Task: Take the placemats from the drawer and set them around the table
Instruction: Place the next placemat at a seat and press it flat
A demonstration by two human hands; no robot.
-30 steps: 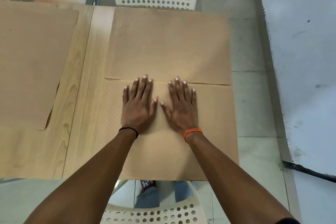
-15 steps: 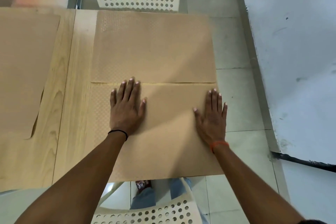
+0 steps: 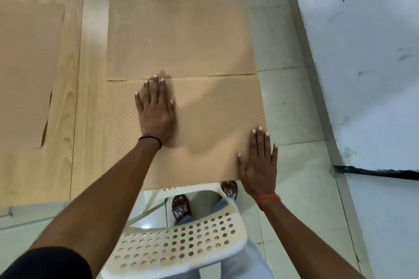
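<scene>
Domestic dining area: wooden desk (image 3: 74, 102) with placemats (image 3: 179, 36), perforated white plastic chairs (image 3: 181, 244), tiled floor (image 3: 288, 106), painted wall (image 3: 367, 52)

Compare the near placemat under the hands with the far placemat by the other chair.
The near placemat has both hands on it: left hand mid-mat, right hand at its right corner; the far placemat lies untouched. The near one's right edge sits further right than the far one's. Both are tan, rectangular and flat.

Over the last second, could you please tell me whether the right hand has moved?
Yes. The right hand has slid right and toward the person across the near placemat, from beside the left hand to the mat's near right corner.
</scene>
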